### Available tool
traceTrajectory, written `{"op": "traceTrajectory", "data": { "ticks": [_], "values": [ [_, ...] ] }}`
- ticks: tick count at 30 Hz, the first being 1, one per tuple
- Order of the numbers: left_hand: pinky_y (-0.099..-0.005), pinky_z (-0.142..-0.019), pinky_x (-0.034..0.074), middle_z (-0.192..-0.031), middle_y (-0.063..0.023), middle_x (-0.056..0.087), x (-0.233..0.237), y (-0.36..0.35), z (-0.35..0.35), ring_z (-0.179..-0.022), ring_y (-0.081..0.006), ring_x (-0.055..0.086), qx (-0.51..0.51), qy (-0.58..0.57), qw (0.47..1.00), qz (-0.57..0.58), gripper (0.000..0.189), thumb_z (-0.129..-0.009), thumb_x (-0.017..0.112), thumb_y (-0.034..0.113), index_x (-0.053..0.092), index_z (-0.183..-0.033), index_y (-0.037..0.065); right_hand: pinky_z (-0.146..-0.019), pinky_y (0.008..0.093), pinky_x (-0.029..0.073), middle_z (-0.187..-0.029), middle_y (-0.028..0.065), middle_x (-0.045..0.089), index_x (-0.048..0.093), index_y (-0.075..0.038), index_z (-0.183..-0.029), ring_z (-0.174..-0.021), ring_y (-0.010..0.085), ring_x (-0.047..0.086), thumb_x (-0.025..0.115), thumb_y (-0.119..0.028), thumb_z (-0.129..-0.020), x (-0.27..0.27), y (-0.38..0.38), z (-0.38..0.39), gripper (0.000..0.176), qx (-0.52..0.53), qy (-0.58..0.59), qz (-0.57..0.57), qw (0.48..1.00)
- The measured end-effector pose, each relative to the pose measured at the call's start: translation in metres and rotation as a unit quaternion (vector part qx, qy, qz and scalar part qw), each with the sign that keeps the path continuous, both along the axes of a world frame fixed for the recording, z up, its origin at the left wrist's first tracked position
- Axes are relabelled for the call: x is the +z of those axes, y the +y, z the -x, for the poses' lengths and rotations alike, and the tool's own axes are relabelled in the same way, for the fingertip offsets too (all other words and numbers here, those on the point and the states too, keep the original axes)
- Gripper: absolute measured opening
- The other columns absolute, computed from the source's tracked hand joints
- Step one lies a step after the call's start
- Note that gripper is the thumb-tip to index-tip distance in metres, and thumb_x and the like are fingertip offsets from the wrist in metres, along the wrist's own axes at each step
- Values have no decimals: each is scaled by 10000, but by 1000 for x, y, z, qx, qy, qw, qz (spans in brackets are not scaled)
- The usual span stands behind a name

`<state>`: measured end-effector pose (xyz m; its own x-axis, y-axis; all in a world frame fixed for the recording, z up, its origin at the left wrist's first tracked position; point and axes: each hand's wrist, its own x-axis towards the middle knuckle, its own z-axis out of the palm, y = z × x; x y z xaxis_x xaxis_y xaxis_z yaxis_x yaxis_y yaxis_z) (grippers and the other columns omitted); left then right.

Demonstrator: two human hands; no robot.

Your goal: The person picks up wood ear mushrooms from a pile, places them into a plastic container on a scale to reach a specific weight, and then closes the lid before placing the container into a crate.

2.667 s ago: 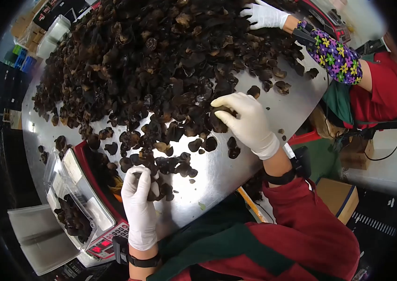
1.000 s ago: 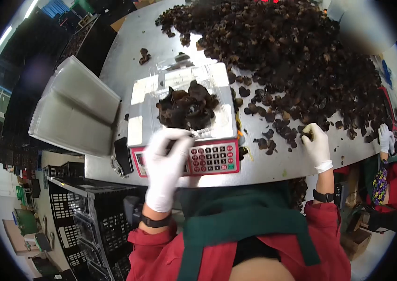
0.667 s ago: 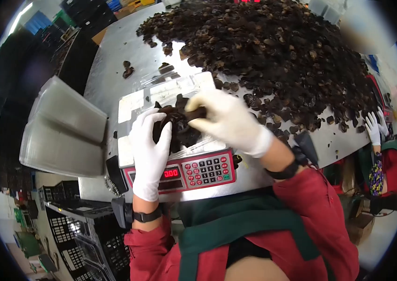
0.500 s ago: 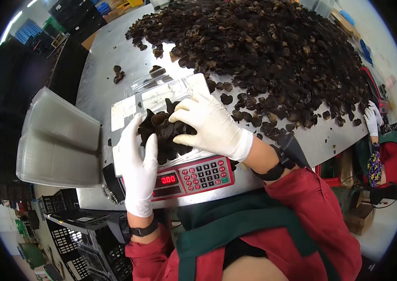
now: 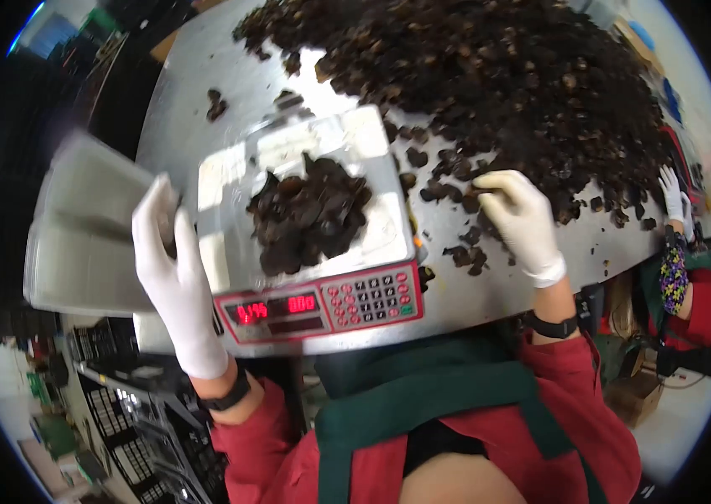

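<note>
Dark brown wood ear mushrooms (image 5: 309,214) lie in a loose pile in a clear plastic tray on the weighing scale (image 5: 330,311). Its red display is lit. My left hand (image 5: 172,269), in a white glove, is off the scale at its left, fingers apart, beside a stack of clear plastic trays (image 5: 78,227). To the right of the scale, my right hand (image 5: 525,223), gloved too, has thumb and forefinger curled around a small wood ear mushroom (image 5: 470,199) at the near edge of the big heap (image 5: 473,84).
Stray mushroom pieces (image 5: 216,104) dot the metal table (image 5: 179,109). At the far right a co-worker's gloved hands (image 5: 673,197) are by another red scale (image 5: 681,155). Black crates (image 5: 125,437) stand below on the left.
Both hands have come off the mushrooms on the scale. My left hand has moved left toward the tray stack, my right hand right to the heap's edge. The view has shifted slightly.
</note>
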<state>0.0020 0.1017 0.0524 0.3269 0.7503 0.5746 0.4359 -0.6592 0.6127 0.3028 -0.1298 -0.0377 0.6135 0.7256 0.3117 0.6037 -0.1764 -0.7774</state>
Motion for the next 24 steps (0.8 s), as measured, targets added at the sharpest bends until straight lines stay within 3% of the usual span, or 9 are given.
{"op": "traceTrajectory", "data": {
  "ticks": [4,12,13,15,16,17,18,20,24],
  "values": [
    [-305,-881,509,-1064,-156,712,17,37,-8,-1006,-198,680,15,83,993,85,315,-951,613,139,621,-1232,-4,-671,200,413,-888,-1,598,677,15,-1010,-717,52,477,635,4,-883,-1,-33,6,134,-14,95,45,994],
    [-424,-928,504,-1089,-274,680,-34,130,-45,-1089,-405,636,33,432,898,82,643,-881,625,511,578,-1263,-4,-656,244,459,-916,50,640,677,-7,-1020,-693,98,550,652,-7,-857,-9,-42,19,165,38,73,69,994],
    [-417,-951,496,-1130,-280,668,-46,130,-44,-1118,-404,628,-1,382,920,89,723,-869,620,556,557,-1291,-27,-641,263,474,-908,72,657,680,-19,-1015,-695,136,587,661,-27,-853,-17,-44,16,163,46,17,55,997],
    [-377,-952,498,-1200,-258,655,-55,125,-49,-1128,-353,649,-9,306,945,115,671,-873,685,449,541,-1340,-11,-644,281,485,-913,86,668,685,-24,-1019,-698,170,610,660,-53,-852,-14,-49,15,172,45,32,73,996],
    [-339,-888,522,-1145,-207,688,-91,158,-38,-1029,-266,686,-58,208,972,88,580,-876,717,331,558,-1332,9,-646,288,489,-917,88,670,687,-25,-1022,-699,173,612,658,-58,-849,-19,-51,12,178,49,33,62,996],
    [-262,-724,515,-932,-58,676,-71,135,-42,-820,-122,631,-78,148,964,204,647,-889,750,242,459,-1413,-1,-645,294,495,-920,89,672,688,-22,-1017,-697,177,615,658,-63,-846,-20,-52,12,178,47,44,69,996],
    [-232,-659,488,-875,-32,649,-67,128,-38,-750,-84,603,-65,116,969,210,601,-915,702,176,438,-1426,2,-659,300,500,-908,89,654,680,-24,-1004,-704,182,618,659,-64,-839,-24,-53,10,171,48,56,74,995],
    [-209,-704,468,-898,-35,645,-66,132,-24,-772,-79,593,-85,29,975,202,527,-928,597,49,443,-1430,2,-721,328,515,-913,92,637,669,-43,-1010,-783,218,634,677,-90,-823,-27,-52,11,193,58,35,98,993],
    [-218,-770,443,-988,6,599,-36,90,-16,-851,-81,559,-97,-35,969,224,427,-948,583,90,552,-1369,24,-844,368,533,-1072,84,638,650,-88,-1069,-977,289,634,733,-87,-739,-43,-41,29,340,126,-146,79,978]
  ]
}}
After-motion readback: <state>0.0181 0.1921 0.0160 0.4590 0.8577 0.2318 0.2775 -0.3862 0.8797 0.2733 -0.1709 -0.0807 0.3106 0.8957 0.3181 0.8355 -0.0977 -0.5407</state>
